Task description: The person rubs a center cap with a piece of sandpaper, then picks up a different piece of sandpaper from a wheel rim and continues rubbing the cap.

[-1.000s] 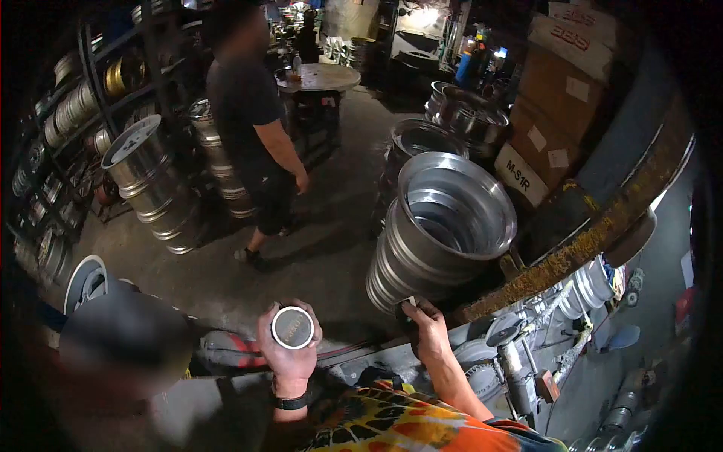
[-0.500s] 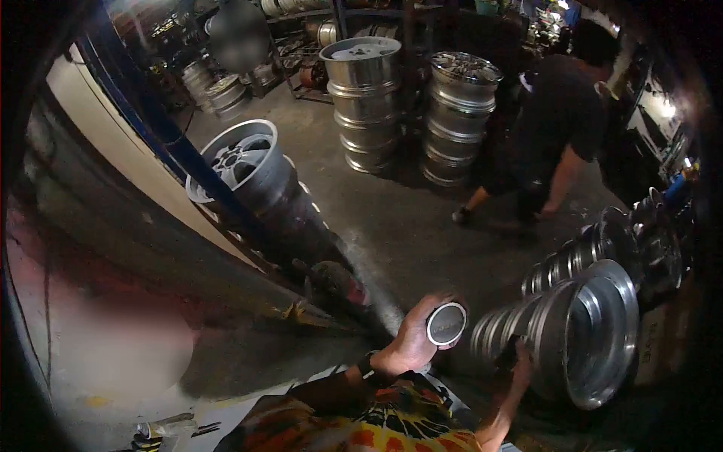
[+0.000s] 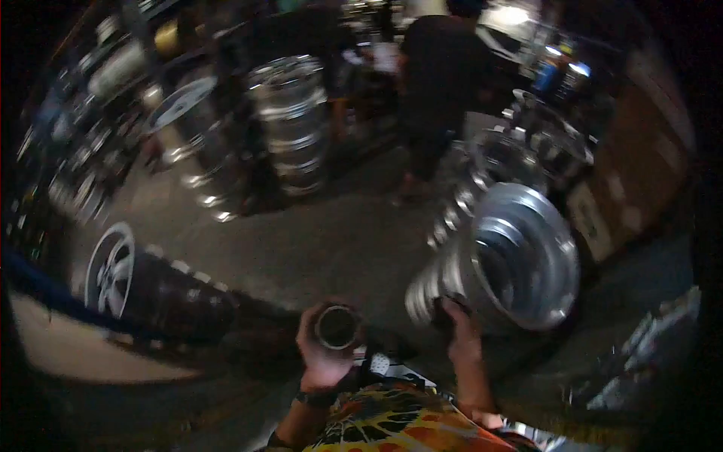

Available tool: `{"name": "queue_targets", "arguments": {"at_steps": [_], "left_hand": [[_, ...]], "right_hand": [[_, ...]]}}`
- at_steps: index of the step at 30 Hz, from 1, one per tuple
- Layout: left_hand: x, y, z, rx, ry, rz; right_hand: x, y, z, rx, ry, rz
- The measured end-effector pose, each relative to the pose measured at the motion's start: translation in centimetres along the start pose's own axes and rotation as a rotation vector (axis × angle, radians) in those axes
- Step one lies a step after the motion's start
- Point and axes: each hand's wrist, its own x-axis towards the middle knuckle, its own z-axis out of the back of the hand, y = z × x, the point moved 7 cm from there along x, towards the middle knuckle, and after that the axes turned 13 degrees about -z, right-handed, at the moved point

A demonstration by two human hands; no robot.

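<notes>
My left hand (image 3: 322, 363) is closed around a wheel center cap (image 3: 338, 327), a disc with a pale rim and a dark middle, held low in front of my body. Motion blur hides any marking on it. My right hand (image 3: 461, 325) has its fingers curled round a small dark object (image 3: 443, 310) whose kind I cannot make out. Just beyond that hand stands a stack of silver wheel rims (image 3: 566, 290), its wide open top rim tilted toward me.
Two tall rim stacks, a left one (image 3: 197, 154) and a shinier one (image 3: 292, 128), stand across the floor (image 3: 301, 241). Another dark stack with a spoked wheel (image 3: 113, 275) is at left. A person in dark clothes (image 3: 440, 79) is ahead. Cardboard (image 3: 640, 166) leans at right.
My view has swung right, so the rim stacks sit farther left. The other person has gone farther off. Both hands keep their hold, and the cap's face looks darker now.
</notes>
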Motion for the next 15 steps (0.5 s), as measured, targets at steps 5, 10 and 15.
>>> {"name": "queue_targets", "arguments": {"at_steps": [5,10,15], "left_hand": [[-0.7,5.0,-3.6,-0.715,-0.316,0.416],[0.4,6.3,-4.9,-0.608,-0.238,0.421],[0.9,4.1,-4.7,-0.627,-0.209,0.388]], "right_hand": [[-2.0,2.8,-0.9,0.010,0.026,0.094],[-1.5,1.7,-0.1,-0.022,-0.042,0.044],[-2.0,1.8,-0.7,0.022,-0.045,0.018]]}}
